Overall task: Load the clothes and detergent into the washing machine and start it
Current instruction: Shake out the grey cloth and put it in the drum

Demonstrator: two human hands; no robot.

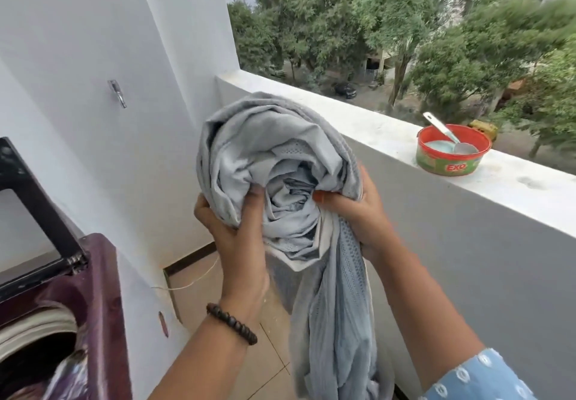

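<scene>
I hold a bundled light grey cloth (274,156) up in front of me with both hands; one end of it hangs down toward the floor. My left hand (232,228) grips its lower left side and wears a dark bead bracelet at the wrist. My right hand (358,209) grips its right side. The maroon top-load washing machine (93,278) stands at the lower left with its dark lid (34,212) raised and clothes inside the drum. A red tub of detergent (452,153) with a spoon in it sits on the balcony parapet at the right.
A white wall with a metal hook (117,92) rises on the left. The white parapet ledge (358,125) runs across the right, with trees and a street below beyond it. Tiled floor (249,353) lies between the machine and the parapet wall.
</scene>
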